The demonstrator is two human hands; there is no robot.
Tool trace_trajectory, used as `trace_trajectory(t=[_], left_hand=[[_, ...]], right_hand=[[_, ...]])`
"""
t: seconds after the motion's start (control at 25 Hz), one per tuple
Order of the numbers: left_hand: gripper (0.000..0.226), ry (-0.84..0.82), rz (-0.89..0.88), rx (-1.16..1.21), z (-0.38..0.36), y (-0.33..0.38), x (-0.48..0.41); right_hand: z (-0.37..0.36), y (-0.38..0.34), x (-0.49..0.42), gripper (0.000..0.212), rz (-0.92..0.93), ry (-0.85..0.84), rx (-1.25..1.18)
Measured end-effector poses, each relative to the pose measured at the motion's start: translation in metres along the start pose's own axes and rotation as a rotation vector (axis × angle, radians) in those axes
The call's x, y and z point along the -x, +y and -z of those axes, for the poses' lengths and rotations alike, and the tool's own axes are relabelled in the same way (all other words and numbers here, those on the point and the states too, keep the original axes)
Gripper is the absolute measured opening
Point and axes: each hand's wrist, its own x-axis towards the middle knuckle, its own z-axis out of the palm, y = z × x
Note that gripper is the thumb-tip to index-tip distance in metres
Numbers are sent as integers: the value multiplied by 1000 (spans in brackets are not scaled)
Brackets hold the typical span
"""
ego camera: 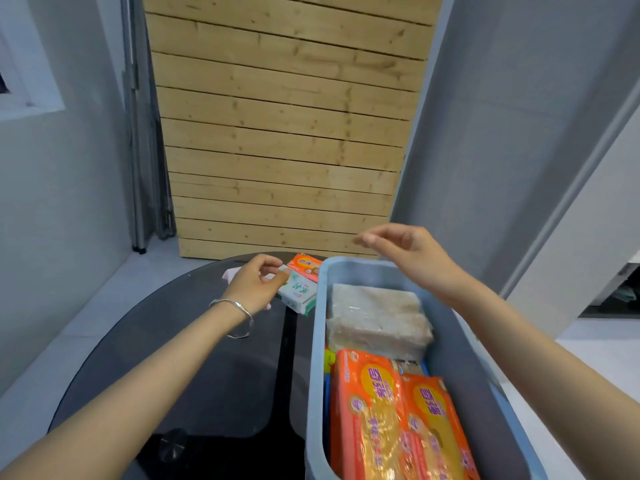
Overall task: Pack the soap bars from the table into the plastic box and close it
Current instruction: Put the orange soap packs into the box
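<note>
A light blue plastic box (317, 341) stands open on the dark glass table (194, 358). Inside lie orange-wrapped soap packs (391, 417) near me and clear-wrapped pale soap blocks (375, 317) farther back. Left of the box's far corner, my left hand (254, 289) has its fingers on a white and green soap bar (299, 294). An orange soap bar (306, 266) lies just behind it, and a pink item (231, 274) peeks out beyond the hand. My right hand (405, 252) hovers above the box's far end, fingers loosely curled, holding nothing.
A wooden slatted panel (284, 133) leans against the wall behind the table. Grey walls stand left and right. The table's round edge curves off to the left. A silver bracelet (235, 318) is on my left wrist. No lid is in view.
</note>
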Motion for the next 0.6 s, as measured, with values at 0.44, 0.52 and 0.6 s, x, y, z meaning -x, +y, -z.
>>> trace_trajectory(t=[0.44,0.52,0.6], left_hand=[[78,-198,167,-455,-72,-45,-130],[98,-262,242,-594,-79,-47,-144],[112,-291,274,-638,-83,-49,-158]], right_hand=[[1,60,-65,24,-259,139,-224],[1,60,-64,25,-257,167,-234],[2,60,-64,27,-270,175,-231]])
